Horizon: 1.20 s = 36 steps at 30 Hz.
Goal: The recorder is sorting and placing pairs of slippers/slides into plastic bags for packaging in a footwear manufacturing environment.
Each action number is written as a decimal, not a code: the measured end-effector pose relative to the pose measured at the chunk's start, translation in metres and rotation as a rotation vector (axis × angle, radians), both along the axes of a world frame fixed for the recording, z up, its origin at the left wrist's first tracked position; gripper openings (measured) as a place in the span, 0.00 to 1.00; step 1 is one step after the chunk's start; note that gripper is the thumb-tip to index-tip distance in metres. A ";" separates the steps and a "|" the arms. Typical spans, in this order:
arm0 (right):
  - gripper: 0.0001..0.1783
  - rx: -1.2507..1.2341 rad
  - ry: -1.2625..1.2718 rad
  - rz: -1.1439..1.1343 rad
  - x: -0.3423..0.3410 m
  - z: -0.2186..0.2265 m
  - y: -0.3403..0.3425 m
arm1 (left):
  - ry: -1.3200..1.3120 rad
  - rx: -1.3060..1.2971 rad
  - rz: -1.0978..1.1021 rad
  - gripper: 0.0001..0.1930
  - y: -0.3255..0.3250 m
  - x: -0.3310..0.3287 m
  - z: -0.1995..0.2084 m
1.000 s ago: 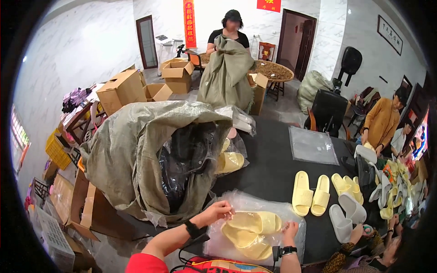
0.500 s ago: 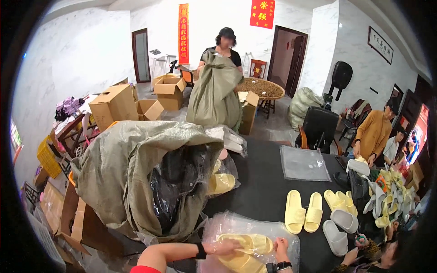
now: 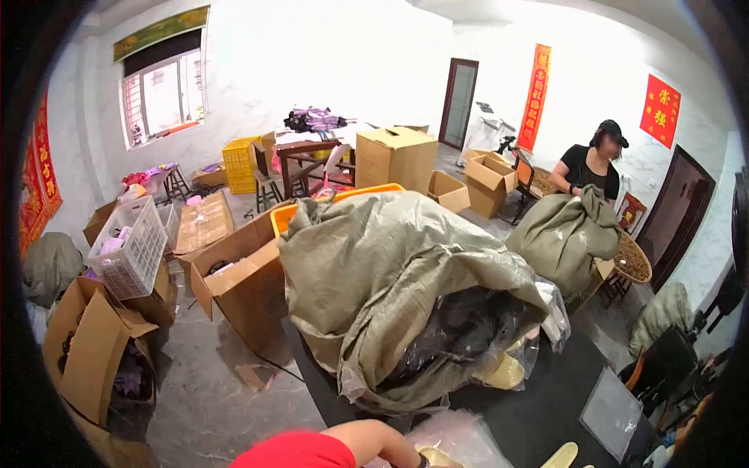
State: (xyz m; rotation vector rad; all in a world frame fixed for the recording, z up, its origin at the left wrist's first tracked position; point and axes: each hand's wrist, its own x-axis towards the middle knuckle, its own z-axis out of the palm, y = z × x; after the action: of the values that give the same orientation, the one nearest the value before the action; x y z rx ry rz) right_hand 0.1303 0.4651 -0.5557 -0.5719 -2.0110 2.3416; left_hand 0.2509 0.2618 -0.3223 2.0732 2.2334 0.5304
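Note:
My left forearm [image 3: 374, 441], below a red sleeve, comes in at the lower edge. The left hand is nearly all cut off there, so its fingers cannot be read. Beside the wrist a pale yellow slipper [image 3: 437, 455] shows in part, by a stack of clear plastic bags [image 3: 460, 437] on the black table [image 3: 538, 398]. My right hand is out of the picture. Past the arm, a large olive woven sack [image 3: 367, 257] lies with its mouth gaping, dark plastic-wrapped goods [image 3: 460, 320] inside. A bagged yellow slipper [image 3: 505, 373] rests by the mouth.
Across the table a person in black [image 3: 597, 160] grips another olive sack [image 3: 566, 238]. A flat clear sheet [image 3: 612, 413] lies at the right, near a slipper [image 3: 562, 456]. Cardboard boxes [image 3: 250, 281], a white crate [image 3: 129, 249] and a yellow crate [image 3: 240, 165] stand to the left.
My view has swung left and up, so my right hand and most slippers have left the picture and my left hand is mostly cut off. The other person's sack hangs lower.

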 end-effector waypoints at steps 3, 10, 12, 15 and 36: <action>0.05 0.005 0.045 0.062 -0.043 0.012 -0.025 | 0.124 0.118 0.136 0.12 0.000 0.007 0.037; 0.05 0.083 0.087 0.059 -0.066 0.031 -0.014 | -0.004 0.118 -0.044 0.13 0.007 -0.009 0.000; 0.05 0.133 0.043 0.057 -0.034 0.027 0.014 | -0.038 0.117 -0.119 0.15 0.003 -0.023 -0.012; 0.05 0.200 -0.028 0.054 0.024 0.021 0.044 | 0.018 -0.005 -0.060 0.16 0.009 -0.016 -0.020; 0.08 0.349 -0.025 0.019 0.056 0.026 0.046 | -0.063 0.347 -0.100 0.17 0.025 -0.009 -0.069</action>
State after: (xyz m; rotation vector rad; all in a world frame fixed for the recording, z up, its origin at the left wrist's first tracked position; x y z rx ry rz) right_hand 0.1866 0.5110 -0.5299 -0.5661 -2.3673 1.9288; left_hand 0.2418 0.2865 -0.3917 2.2668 2.1126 1.0225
